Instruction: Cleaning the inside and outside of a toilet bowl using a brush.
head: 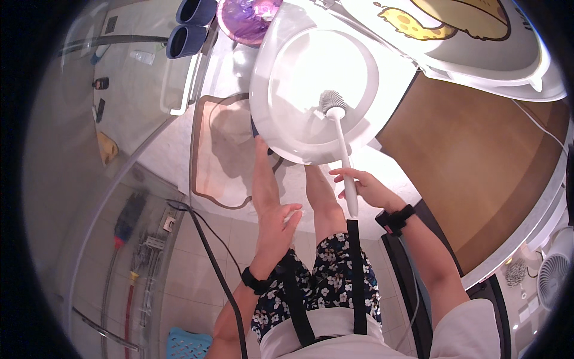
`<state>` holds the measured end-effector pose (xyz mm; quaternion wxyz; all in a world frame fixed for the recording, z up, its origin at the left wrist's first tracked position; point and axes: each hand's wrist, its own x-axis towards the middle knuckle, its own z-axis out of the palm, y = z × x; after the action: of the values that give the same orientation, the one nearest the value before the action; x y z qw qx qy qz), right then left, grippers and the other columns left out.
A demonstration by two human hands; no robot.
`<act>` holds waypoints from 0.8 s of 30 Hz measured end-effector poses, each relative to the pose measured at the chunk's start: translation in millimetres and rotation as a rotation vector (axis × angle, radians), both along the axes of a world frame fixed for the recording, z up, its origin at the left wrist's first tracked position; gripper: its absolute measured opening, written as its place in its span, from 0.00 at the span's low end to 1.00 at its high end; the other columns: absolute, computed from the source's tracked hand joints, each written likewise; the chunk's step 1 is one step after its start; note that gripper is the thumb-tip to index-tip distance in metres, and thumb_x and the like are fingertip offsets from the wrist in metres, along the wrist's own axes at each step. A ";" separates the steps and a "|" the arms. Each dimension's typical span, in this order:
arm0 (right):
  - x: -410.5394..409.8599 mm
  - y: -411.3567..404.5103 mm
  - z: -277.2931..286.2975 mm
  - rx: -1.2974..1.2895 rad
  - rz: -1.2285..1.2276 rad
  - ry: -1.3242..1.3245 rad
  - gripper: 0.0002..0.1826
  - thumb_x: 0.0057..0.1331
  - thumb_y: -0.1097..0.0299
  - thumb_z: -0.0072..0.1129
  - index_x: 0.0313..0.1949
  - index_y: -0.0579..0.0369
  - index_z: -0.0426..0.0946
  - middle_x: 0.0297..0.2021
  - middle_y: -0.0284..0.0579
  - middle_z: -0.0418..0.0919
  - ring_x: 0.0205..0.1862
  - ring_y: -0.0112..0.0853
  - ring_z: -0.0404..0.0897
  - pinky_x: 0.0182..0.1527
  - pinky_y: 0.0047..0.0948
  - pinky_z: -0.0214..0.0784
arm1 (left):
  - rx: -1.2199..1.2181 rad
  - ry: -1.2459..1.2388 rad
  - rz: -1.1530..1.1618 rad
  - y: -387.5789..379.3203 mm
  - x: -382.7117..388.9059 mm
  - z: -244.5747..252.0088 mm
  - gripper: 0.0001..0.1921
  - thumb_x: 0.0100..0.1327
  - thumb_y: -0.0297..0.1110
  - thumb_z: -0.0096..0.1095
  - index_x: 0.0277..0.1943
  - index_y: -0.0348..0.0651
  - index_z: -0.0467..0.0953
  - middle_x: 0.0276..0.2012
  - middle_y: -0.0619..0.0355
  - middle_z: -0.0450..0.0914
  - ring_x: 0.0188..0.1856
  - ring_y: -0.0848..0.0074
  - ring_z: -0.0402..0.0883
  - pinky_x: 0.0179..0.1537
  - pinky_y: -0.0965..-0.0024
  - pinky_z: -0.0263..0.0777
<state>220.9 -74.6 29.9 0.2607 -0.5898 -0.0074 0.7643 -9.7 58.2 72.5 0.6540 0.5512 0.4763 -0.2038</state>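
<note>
My right hand (pixel 358 184) is closed around the white handle of a toilet brush (pixel 343 148). The brush's grey bristle head is over the inside of the white toilet bowl (pixel 293 76), above its near part; whether it touches the bowl I cannot tell. The toilet seat (pixel 262 103) rings the bowl, and the raised lid (pixel 475 58) with a yellow cartoon picture leans at the upper right. My left hand (pixel 280 224) is in front of my leg, fingers apart, with nothing plainly in it.
A glass shower partition (pixel 121 175) curves along the left. Blue slippers (pixel 186 41) and a purple-lined bin (pixel 249 22) stand beside the toilet. A bath mat (pixel 224 157) lies at its left. A brown cabinet side (pixel 475 166) is at right, a blue plastic basket (pixel 188 343) at bottom left.
</note>
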 end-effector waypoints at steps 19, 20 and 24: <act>94.3 116.8 -79.0 -0.119 0.741 -0.781 0.22 0.68 0.59 0.36 0.32 0.64 0.75 0.26 0.60 0.76 0.29 0.53 0.76 0.34 0.45 0.68 | 0.016 0.466 -0.831 -20.7 -60.7 -28.2 0.44 0.49 0.43 0.66 0.62 0.26 0.49 0.48 0.42 0.67 0.41 0.55 0.75 0.38 0.59 0.74; 94.8 116.8 -92.9 0.010 0.780 -0.879 0.25 0.70 0.56 0.34 0.28 0.64 0.75 0.26 0.60 0.76 0.29 0.53 0.76 0.34 0.46 0.68 | 0.035 0.450 -0.820 -21.4 -60.4 -28.3 0.44 0.49 0.43 0.67 0.61 0.26 0.50 0.47 0.42 0.68 0.40 0.55 0.76 0.37 0.60 0.74; 94.8 110.0 -125.9 0.179 0.949 -1.038 0.25 0.70 0.56 0.32 0.30 0.62 0.74 0.26 0.59 0.76 0.29 0.53 0.76 0.38 0.46 0.67 | 0.013 0.444 -0.821 -16.8 -56.8 -26.3 0.44 0.49 0.43 0.67 0.61 0.26 0.51 0.47 0.43 0.68 0.39 0.56 0.76 0.35 0.61 0.75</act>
<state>315.7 35.4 -96.0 -0.0901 -0.7874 -0.4497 0.4119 -66.5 41.4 46.2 0.3979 0.6413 0.3484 -0.5558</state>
